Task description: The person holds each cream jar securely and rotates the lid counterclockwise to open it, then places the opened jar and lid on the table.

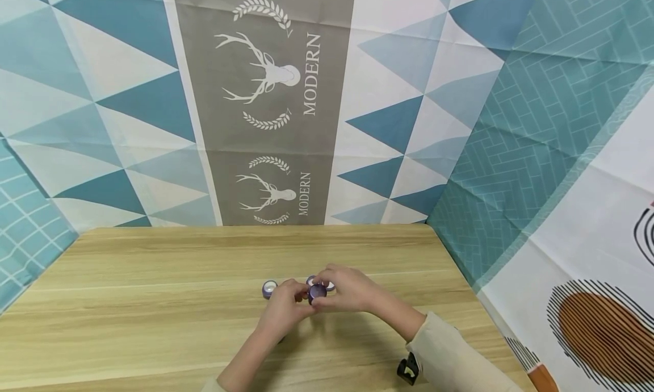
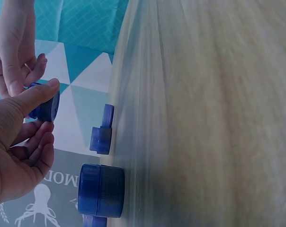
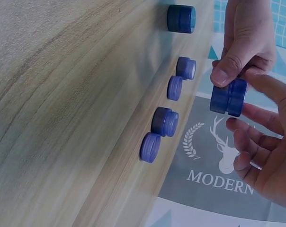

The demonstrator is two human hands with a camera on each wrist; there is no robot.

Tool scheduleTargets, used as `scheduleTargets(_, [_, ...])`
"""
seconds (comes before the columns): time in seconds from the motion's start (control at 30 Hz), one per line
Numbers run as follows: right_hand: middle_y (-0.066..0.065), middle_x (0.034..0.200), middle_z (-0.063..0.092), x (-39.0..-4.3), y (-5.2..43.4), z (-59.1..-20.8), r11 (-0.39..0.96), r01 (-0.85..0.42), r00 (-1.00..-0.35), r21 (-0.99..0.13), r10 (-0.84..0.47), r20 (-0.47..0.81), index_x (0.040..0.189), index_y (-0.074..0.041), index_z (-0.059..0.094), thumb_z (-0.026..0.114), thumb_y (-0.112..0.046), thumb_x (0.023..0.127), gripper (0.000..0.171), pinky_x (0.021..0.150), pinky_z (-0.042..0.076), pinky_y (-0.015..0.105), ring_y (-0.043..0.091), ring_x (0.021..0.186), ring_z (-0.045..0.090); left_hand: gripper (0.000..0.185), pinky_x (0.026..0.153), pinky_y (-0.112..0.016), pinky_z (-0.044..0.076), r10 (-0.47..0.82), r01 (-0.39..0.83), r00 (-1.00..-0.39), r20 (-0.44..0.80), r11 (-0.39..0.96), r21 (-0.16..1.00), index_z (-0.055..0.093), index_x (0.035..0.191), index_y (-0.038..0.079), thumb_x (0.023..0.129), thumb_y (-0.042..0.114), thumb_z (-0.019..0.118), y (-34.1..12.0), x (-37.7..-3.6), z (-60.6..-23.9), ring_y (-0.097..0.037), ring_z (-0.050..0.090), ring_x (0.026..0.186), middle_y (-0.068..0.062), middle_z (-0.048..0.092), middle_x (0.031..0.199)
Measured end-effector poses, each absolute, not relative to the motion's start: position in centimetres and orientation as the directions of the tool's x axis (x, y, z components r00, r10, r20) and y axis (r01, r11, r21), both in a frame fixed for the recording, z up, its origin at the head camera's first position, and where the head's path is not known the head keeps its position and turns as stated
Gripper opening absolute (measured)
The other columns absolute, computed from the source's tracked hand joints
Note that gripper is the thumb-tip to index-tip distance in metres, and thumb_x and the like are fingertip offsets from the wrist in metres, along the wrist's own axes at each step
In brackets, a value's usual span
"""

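Observation:
Both hands hold one small blue-purple screw-top jar [image 3: 228,97] above the table. The left hand [image 1: 286,309] pinches it between thumb and fingers from the left. From the other side, the right hand [image 1: 349,290] has thumb and fingers around it. A narrow groove runs between the jar's two parts in the right wrist view. On the table beyond the hands stand an open jar [image 3: 185,68] and a second open jar [image 3: 164,121]. Each has a loose lid, one lid [image 3: 174,88] beside the first and another lid [image 3: 150,147] beside the second.
A further blue jar [image 3: 181,19], in two parts pressed together, stands nearer on the wooden table [image 1: 153,324]. Patterned cloth [image 1: 265,96] hangs behind the table's far edge and along its sides. A black device [image 1: 409,369] is at the right wrist.

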State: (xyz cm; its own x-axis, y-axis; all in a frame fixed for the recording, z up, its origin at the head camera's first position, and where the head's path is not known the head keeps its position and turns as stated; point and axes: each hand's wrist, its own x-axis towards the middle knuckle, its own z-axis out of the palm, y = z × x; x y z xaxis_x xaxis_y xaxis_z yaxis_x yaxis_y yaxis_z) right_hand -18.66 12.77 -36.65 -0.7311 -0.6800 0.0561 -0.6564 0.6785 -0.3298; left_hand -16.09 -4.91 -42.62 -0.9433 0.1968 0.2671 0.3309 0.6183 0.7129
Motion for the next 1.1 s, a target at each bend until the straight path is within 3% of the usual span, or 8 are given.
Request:
scheduleTargets(0.2, [0.000,0.102,0.063,-18.66,12.63,-36.59,0.659,-0.694,-0.702,-0.290,-0.709,0.066,0.114,-0.018,0.066,0.067,-0.029,0.082,0.034,0.071,0.047,0.019,0.016,0.089,0.061,0.025,0.064,-0.019,0.045,0.189,0.325,-0.945,0.267,0.620,0.714,0.071,0.085,0.009,0.069,0.025,0.081,-4.83,-16.14,-42.64,-0.010,0.052,0.074,0.000,0.060,0.079])
scheduleTargets(0.33, [0.000,0.103,0.062,-18.69,12.67,-36.60,0.651,-0.709,-0.688,-0.273,-0.723,0.061,0.117,-0.017,0.064,0.067,-0.030,0.082,0.037,0.074,0.048,0.021,0.016,0.090,0.061,0.025,0.063,-0.019,0.045,0.189,0.339,-0.939,0.287,0.637,0.692,0.070,0.082,0.009,0.068,0.026,0.081,-4.83,-16.14,-42.73,-0.010,0.051,0.072,-0.001,0.060,0.078])
scheduleTargets(0.47, [0.000,0.104,0.062,-18.68,12.75,-36.68,0.668,-0.679,-0.714,-0.304,-0.697,0.061,0.120,-0.015,0.062,0.065,-0.037,0.084,0.042,0.073,0.048,0.022,0.016,0.092,0.061,0.024,0.063,-0.019,0.045,0.190,0.341,-0.939,0.287,0.633,0.695,0.071,0.086,0.008,0.069,0.023,0.081,-4.90,-16.10,-42.73,-0.010,0.052,0.073,-0.001,0.060,0.078])
scheduleTargets(0.63, [-0.003,0.095,0.062,-18.67,12.65,-36.81,0.703,-0.635,-0.754,-0.321,-0.654,0.061,0.111,-0.013,0.066,0.066,-0.038,0.084,0.036,0.066,0.045,0.018,0.014,0.085,0.061,0.026,0.063,-0.019,0.043,0.182,0.326,-0.945,0.273,0.620,0.714,0.072,0.085,0.011,0.067,0.026,0.082,-4.86,-16.07,-42.61,-0.010,0.051,0.073,-0.001,0.061,0.078])
scheduleTargets(0.83, [-0.002,0.097,0.064,-18.73,12.65,-36.78,0.662,-0.691,-0.705,-0.289,-0.705,0.071,0.110,-0.016,0.067,0.068,-0.028,0.082,0.031,0.071,0.048,0.018,0.014,0.087,0.062,0.022,0.063,-0.019,0.043,0.193,0.328,-0.945,0.265,0.611,0.721,0.072,0.083,0.012,0.069,0.026,0.081,-4.78,-16.07,-42.64,-0.011,0.051,0.074,-0.003,0.061,0.078])
scheduleTargets(1.1, [-0.001,0.103,0.064,-18.83,12.70,-36.95,0.669,-0.673,-0.718,-0.314,-0.694,0.061,0.116,-0.014,0.064,0.065,-0.041,0.084,0.042,0.072,0.048,0.019,0.014,0.090,0.063,0.024,0.062,-0.018,0.044,0.183,0.316,-0.948,0.260,0.620,0.718,0.072,0.088,0.008,0.069,0.021,0.080,-4.86,-15.99,-42.66,-0.011,0.051,0.073,-0.001,0.060,0.079])
